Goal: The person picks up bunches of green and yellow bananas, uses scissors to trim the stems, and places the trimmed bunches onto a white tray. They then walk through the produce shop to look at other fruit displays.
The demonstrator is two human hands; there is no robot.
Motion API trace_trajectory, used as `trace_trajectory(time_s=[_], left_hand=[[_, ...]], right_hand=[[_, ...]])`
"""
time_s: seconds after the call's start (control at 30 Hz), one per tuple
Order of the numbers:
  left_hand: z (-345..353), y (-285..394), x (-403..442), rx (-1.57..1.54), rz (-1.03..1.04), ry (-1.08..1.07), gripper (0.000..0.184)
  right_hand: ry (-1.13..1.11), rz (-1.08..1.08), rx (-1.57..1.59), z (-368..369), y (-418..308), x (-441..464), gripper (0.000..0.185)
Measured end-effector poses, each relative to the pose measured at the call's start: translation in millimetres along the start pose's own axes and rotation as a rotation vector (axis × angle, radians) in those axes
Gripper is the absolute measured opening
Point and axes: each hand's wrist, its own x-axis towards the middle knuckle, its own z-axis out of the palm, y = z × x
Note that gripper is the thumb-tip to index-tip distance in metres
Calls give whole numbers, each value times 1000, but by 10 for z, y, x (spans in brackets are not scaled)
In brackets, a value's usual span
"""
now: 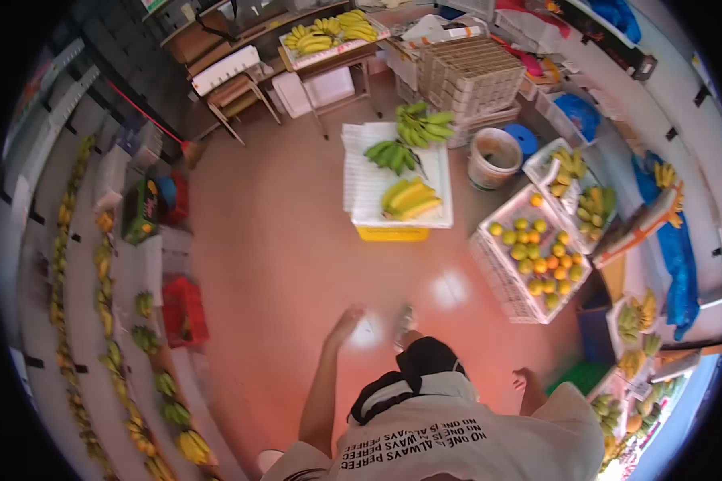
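Away from my body on the left, my left hand (346,324) hangs over the floor, slightly blurred, its fingers loosely stretched out and holding nothing. Low at my right side, my right hand (526,379) has its fingers apart and is also without any object. It is nearest to a green crate (579,378). Ahead of me stands a white crate (359,196) on a yellow base, carrying green banana bunches (393,155) and a yellow bunch (410,199). To the right, a white basket (497,264) holds several orange and green round fruits (535,248).
Shelves of bananas (104,289) line the left wall, with a red crate (183,313) below them. A bucket (493,159) and stacked crates (469,76) stand beyond the white crate. At the back, a table bears a banana tray (329,53). Red-brown floor (273,232) lies between.
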Motion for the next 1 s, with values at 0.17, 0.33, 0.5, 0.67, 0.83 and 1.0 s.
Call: trace_trajectory(time_s=[0.17, 0.33, 0.5, 0.67, 0.83, 1.0], left_hand=[[-977, -39, -28, 454, -166, -68, 37], [-1821, -170, 179, -201, -740, 240, 43], [-2688, -814, 1491, -788, -574, -49, 43], [-3350, -312, 3277, -105, -649, -99, 39], [-3454, 687, 4685, 224, -218, -102, 30], [-3350, 1345, 4976, -317, -451, -130, 29]], right_hand=[[537, -1088, -61, 215, -3222, 25, 37], [137, -1478, -96, 830, -5737, -1573, 38], [45, -1376, -94, 1195, -6561, -2181, 40], [356, -851, -93, 1398, -6110, -1675, 42], [380, -541, 346, 1370, -5824, -1953, 44], [363, -618, 263, 1135, -6212, -1745, 48]])
